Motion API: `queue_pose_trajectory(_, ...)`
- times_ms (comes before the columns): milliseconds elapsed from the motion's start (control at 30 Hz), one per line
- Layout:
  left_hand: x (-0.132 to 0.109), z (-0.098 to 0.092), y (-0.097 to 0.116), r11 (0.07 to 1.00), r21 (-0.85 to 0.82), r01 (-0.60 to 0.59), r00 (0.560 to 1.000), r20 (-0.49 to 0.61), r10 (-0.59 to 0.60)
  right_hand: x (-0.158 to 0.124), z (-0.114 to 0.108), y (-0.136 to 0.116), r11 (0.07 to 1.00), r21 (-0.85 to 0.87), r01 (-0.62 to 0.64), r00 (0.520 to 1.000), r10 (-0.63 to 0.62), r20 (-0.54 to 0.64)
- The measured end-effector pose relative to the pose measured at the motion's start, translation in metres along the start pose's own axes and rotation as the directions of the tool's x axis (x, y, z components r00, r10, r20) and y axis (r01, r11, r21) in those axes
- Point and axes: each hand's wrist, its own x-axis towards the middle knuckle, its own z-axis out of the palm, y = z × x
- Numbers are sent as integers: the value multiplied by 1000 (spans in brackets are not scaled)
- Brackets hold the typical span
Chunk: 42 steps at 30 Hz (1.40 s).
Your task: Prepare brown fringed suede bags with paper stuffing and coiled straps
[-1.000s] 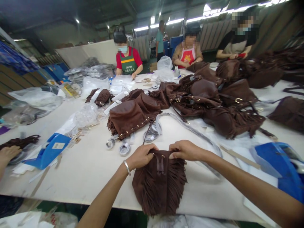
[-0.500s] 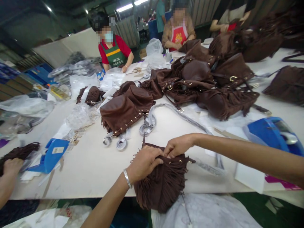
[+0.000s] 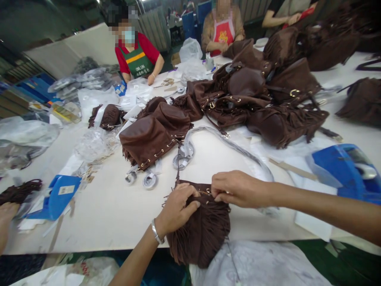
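A dark brown fringed handbag (image 3: 202, 234) lies at the table's front edge, its fringe hanging over the side. My left hand (image 3: 178, 206), with a silver bracelet on the wrist, grips the bag's top edge at the left, thumb on the outside. On the right, my right hand (image 3: 229, 188) has its fingers curled and pinched at the same edge, by the gold eyelets. Between the hands the bag's mouth shows a narrow gap. A strap runs up from the bag's left corner toward a larger brown drawstring bag (image 3: 151, 137).
Several brown leather bags (image 3: 247, 87) are heaped mid-table. Blue tape dispensers stand left (image 3: 61, 196) and right (image 3: 345, 171). A wrapped strap (image 3: 235, 145) curves behind my right hand. Another person's hand (image 3: 7, 216) is at far left; co-workers sit across the table.
My right hand has slid a little to the right along the bag's top edge, away from my left hand. The gap between my hands is wider. The view has shifted slightly.
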Motion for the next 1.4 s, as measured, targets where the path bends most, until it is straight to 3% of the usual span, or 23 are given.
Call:
queue_pose_trajectory(133,7,1,-1,999,-35,22,1000,16,-21,-17,33,-10,969,-239,-55,989,20,-144)
queue_pose_trajectory(267,10,2,1,999,-35,30,998,49,-28,-18,54,-10,970,-187,-156,967,111,-230)
queue_pose_trajectory(433,8,-4,5,1000,-16,8,993,114,-6,-19,41,-2,999,0,-50,984,49,-169)
queue_pose_trajectory(667,6,-3,-1,993,73,-97,982,169,84,-32,17,6,991,-24,131,991,-131,2)
queue_pose_trajectory(833,1,-1,-8,997,22,-74,990,122,70,-27,9,6,993,102,56,997,-61,47)
queue_pose_trajectory(1000,-4,-8,-23,982,-155,-105,992,56,115,22,24,21,959,260,-111,994,107,31)
queue_pose_trajectory(1100,-10,-7,-41,997,-21,-70,996,-61,69,53,49,38,861,446,-243,959,144,245)
queue_pose_trajectory(1200,-16,-2,-57,995,97,38,990,-142,-24,69,69,47,609,660,-441,882,155,446)
queue_pose_trajectory(1267,-18,1,-62,991,116,67,984,-174,-46,75,75,47,469,721,-510,855,189,482)
queue_pose_trajectory(1400,-14,-1,-60,997,55,61,977,-206,-49,87,74,40,382,746,-546,838,241,490)
